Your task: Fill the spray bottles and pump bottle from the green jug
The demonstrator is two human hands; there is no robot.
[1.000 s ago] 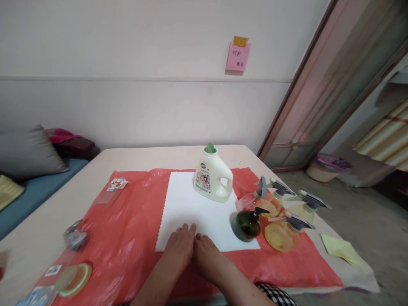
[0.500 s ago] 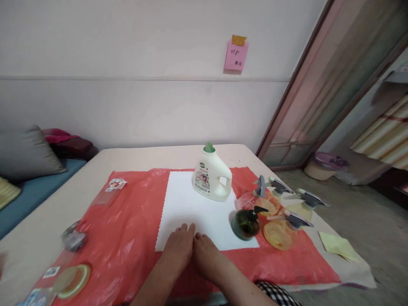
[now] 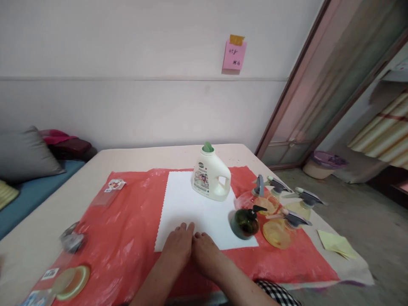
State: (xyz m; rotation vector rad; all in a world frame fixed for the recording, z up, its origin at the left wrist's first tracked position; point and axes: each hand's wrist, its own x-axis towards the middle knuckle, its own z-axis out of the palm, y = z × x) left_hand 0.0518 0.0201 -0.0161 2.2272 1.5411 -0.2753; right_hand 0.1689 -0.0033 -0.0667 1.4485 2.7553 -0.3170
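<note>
Resting side by side at the near edge of a white sheet (image 3: 188, 208), my left hand (image 3: 179, 241) and my right hand (image 3: 205, 251) touch each other. The left fingers lie flat on the sheet. My right hand is also laid down with loose, slightly bent fingers, partly hidden by its back. Neither one holds anything visible. Beyond them stands a cream jug-shaped detergent bottle (image 3: 210, 178) with a handle and something green in its mouth. To the right of my hands sits a dark green pump bottle (image 3: 245, 223), the nearest bottle to them.
Several spray bottles, among them a yellow one (image 3: 277, 234), crowd the right side of the red plastic cover (image 3: 134, 221). Yellow paper (image 3: 337, 244) lies at the right table edge. A round lid-like object (image 3: 76, 282) and clear packaging (image 3: 113, 189) are on the left.
The view has shifted very slightly. My hands and the bottles keep their places.
</note>
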